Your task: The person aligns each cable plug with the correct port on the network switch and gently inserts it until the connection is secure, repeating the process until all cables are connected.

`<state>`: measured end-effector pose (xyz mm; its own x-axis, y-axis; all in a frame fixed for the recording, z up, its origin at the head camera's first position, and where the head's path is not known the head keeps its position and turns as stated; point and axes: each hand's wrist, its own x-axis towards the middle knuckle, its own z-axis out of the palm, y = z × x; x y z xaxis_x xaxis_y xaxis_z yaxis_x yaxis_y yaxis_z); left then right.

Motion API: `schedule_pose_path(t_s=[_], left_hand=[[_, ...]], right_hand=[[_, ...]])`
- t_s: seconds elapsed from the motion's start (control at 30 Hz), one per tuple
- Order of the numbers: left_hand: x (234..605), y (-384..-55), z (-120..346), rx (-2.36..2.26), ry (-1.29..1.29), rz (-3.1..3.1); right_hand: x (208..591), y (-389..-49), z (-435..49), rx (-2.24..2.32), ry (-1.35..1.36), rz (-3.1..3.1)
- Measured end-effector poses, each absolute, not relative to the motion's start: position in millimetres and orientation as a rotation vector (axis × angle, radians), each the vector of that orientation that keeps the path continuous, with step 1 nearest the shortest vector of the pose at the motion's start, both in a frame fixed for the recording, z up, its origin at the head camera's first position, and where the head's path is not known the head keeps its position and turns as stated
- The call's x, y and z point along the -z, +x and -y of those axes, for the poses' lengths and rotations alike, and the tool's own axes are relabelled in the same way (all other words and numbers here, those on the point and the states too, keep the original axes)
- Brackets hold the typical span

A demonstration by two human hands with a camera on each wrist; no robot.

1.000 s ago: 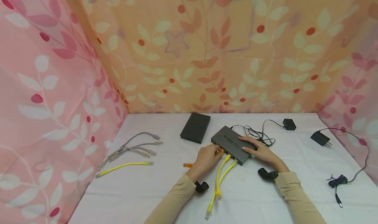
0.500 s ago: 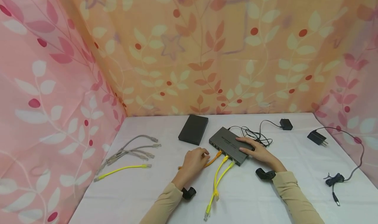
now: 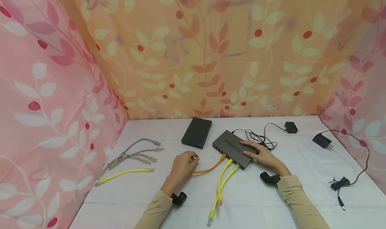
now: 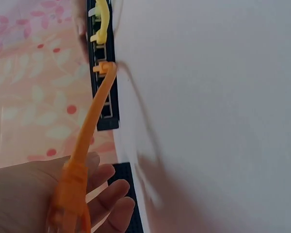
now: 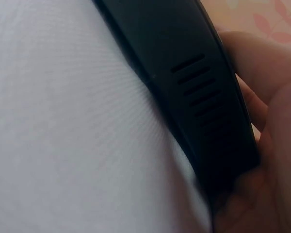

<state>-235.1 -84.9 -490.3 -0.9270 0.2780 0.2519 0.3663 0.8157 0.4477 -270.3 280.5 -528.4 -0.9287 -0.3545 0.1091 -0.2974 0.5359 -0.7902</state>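
Note:
A grey network switch (image 3: 230, 148) lies on the white table. An orange network cable (image 3: 208, 170) and two yellow network cables (image 3: 221, 185) have plugs in its front ports. My left hand (image 3: 182, 165) is beside the orange cable's free end, fingers loosely bent. In the left wrist view, the orange cable's loose plug (image 4: 70, 194) passes in front of that hand, which does not grip it. My right hand (image 3: 265, 157) rests on the right end of the switch, thumb and a finger over its top. The right wrist view shows the slotted side of the switch (image 5: 184, 92).
A black box (image 3: 196, 132) lies behind the left hand. Grey cables (image 3: 132, 153) and another yellow cable (image 3: 123, 175) are at left. One power adapter (image 3: 291, 127) with a coiled cord stands at the back; a second adapter (image 3: 322, 140) with its cord (image 3: 340, 183) lies at right.
The left hand has let go of the orange cable's plug at the switch and moved left along the cable. The right hand stays on the switch.

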Motion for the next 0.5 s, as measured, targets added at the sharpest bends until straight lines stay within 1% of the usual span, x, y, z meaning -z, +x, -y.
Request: schedule_pose_path(t_s=[0.23,0.5], left_hand=[[490.3,-232.6,106.7,0.801,-0.412,2.852],[493.2,-226.6,132.8,0.815,-0.294,2.883]], right_hand=[[524.0,-266.8,-277.4,1.377,-0.56,-2.69],[499.0,-253.6,-268.6,1.382,-0.573,-2.667]])
